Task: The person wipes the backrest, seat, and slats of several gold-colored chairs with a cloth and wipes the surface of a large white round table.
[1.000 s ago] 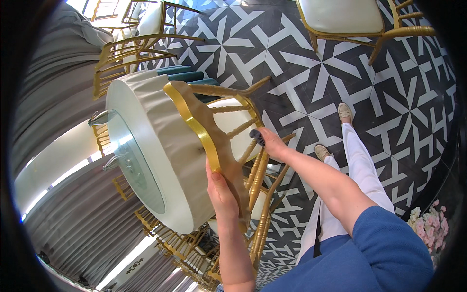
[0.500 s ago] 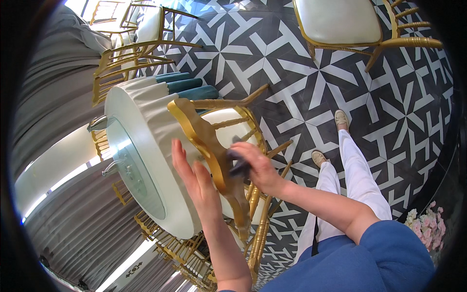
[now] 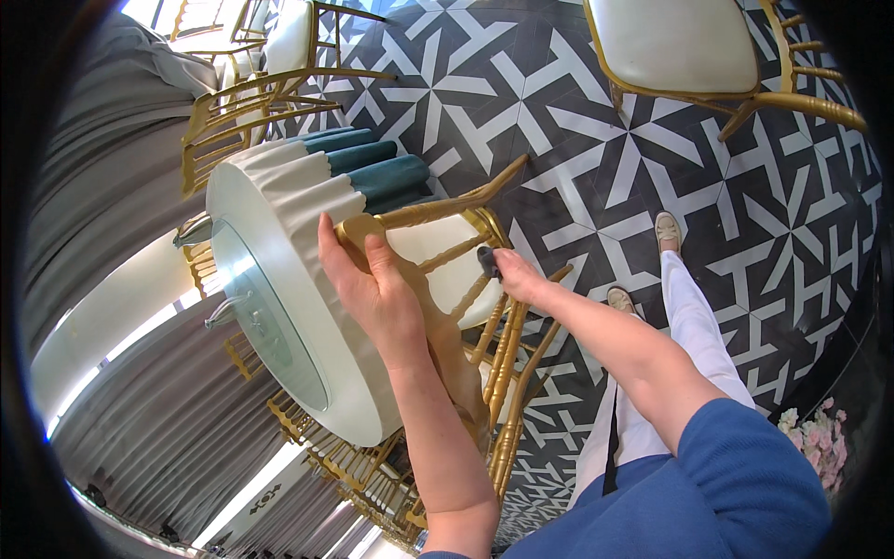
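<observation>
In front of me is a gold chair (image 3: 410, 275) with a cream seat, its back turned toward me. My left hand (image 3: 382, 303) grips the end of its top rail, thumb and fingers on either side of the wood. Farther right, my right hand (image 3: 520, 277) is closed around a small dark cloth (image 3: 488, 262). The cloth is at a spindle of the chair back, and most of it is hidden in the fist.
A round table (image 3: 358, 396) with a white cloth and glass turntable (image 3: 279, 335) stands beyond the chair on the left. Other gold chairs (image 3: 675, 42) stand around. Grey curtains (image 3: 121, 121) hang at left; pink flowers (image 3: 819, 443) are at lower right. The floor (image 3: 559, 121) is patterned.
My left hand, open beside the top rail before, now grips its end. My right hand has moved the cloth from the rail to a spindle on the right.
</observation>
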